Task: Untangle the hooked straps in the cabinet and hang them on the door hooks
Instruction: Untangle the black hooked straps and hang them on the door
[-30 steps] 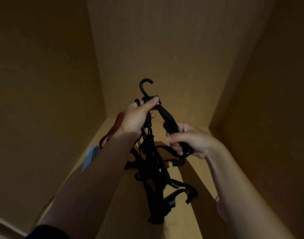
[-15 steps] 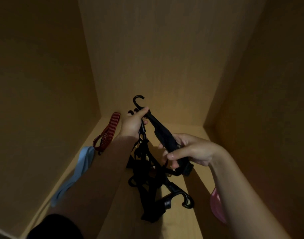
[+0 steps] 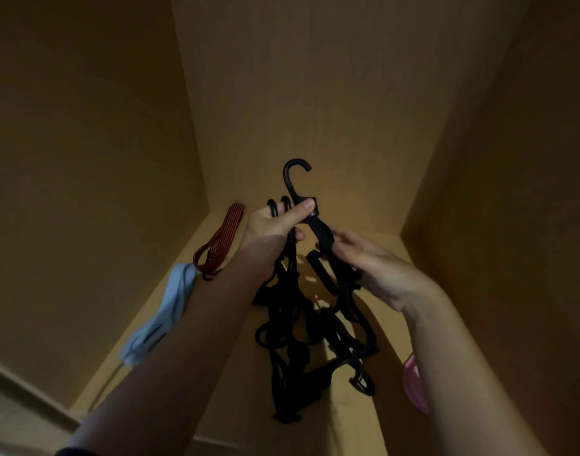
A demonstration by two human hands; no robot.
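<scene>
The inside of a dim wooden cabinet [image 3: 84,159] is seen, closed in by a back wall [image 3: 315,93] and two side walls, with a pale floor [image 3: 242,406] below. Along the left wall a red striped strap [image 3: 221,238] is laid on the floor, and a light blue strap [image 3: 165,311] is laid just beside it, nearer the front. A pink object [image 3: 413,386] is partly hidden behind the right forearm.

A tangled bundle of black straps [image 3: 302,324] is held up in the middle of the cabinet, its lower loops hung down to the floor. One hook [image 3: 293,179] is raised upright above the bundle.

The left hand [image 3: 275,222] is raised, its grip pressed together round the tops of the straps, with the thumb laid on the base of the hook. The right hand [image 3: 371,261] is set just beside it, lower, its fingers laid over a flat black strap; it is blurred, so it cannot be told whether that grip is closed on the strap.
</scene>
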